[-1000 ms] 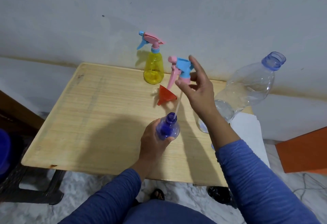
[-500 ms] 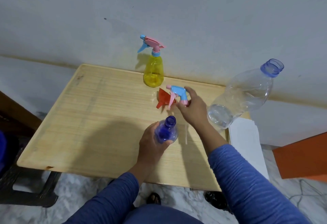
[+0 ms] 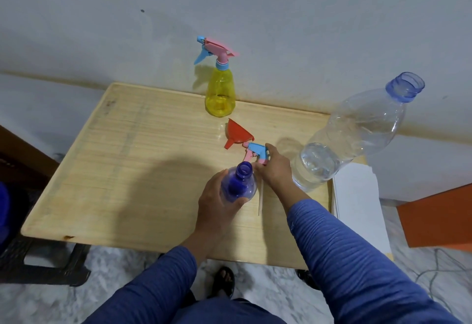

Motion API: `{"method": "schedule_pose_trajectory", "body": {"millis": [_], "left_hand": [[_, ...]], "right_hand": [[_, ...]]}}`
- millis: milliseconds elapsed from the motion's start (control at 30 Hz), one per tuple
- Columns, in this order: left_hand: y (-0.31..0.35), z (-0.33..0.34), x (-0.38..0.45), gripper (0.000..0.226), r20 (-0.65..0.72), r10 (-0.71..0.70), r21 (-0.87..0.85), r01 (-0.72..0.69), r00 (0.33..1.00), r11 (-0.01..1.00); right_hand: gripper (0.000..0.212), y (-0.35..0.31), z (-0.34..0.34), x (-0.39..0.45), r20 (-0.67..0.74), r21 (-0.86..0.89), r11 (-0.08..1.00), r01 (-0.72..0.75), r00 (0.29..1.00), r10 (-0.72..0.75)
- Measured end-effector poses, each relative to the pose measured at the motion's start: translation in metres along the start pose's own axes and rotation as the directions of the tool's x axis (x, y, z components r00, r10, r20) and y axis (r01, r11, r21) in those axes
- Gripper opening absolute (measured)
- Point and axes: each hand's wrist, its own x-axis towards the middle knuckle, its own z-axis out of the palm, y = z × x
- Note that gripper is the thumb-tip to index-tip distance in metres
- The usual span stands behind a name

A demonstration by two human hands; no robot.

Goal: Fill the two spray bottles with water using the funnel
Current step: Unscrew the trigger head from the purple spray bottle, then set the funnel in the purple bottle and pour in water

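Standing uncapped near the front middle of the counter, the blue spray bottle is gripped around its body by the left hand. Just beside it, the right hand pinches the removed sprayer head down at the counter, its dip tube lying flat, with the red funnel touching the nozzle. Farther back stands the capped yellow spray bottle, and at the right edge the open water bottle.

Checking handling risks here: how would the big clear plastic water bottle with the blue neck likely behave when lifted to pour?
The clear plastic water bottle looks thin-walled, so it may dent under a grip. Water sits only near its base, so it is probably bottom-heavy yet light. Its neck is uncapped, so tipping would spill.
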Motion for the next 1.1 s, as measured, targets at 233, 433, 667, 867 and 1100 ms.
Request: {"method": "schedule_pose_trajectory", "body": {"millis": [233,433,667,867,1100], "left_hand": [[-0.002,0.0,0.0,0.072,0.002,-0.005,-0.026,0.005,1.0,1.0],[-0.002,0.001,0.0,0.071,0.012,0.03,-0.058,-0.029,0.999,0.998],[-0.003,0.001,0.001,0.068,0.001,0.008,-0.073,-0.008,1.0,0.997],[-0.006,0.0,0.002,0.068,0.006,0.025,-0.056,-0.025,1.0,0.998],[-0.004,-0.001,0.0,0.063,0.012,0.013,-0.086,-0.012,1.0,0.996]], "right_hand": [[0.06,-0.006,0.002,0.001,-0.226,0.063,0.995,0.081,0.972,-0.065],[0.05,-0.028,0.0,0.016,-0.216,0.365,0.928,0.079,0.976,0.002],[0.035,-0.037,0.008,0.031,-0.084,0.552,0.832,0.058,0.996,-0.013],[0.024,-0.047,0.006,0.03,-0.064,0.64,0.765,0.076,0.997,-0.045],[0.024,-0.054,-0.028,0.002,-0.201,0.612,0.719,0.33,0.944,-0.262]]}}
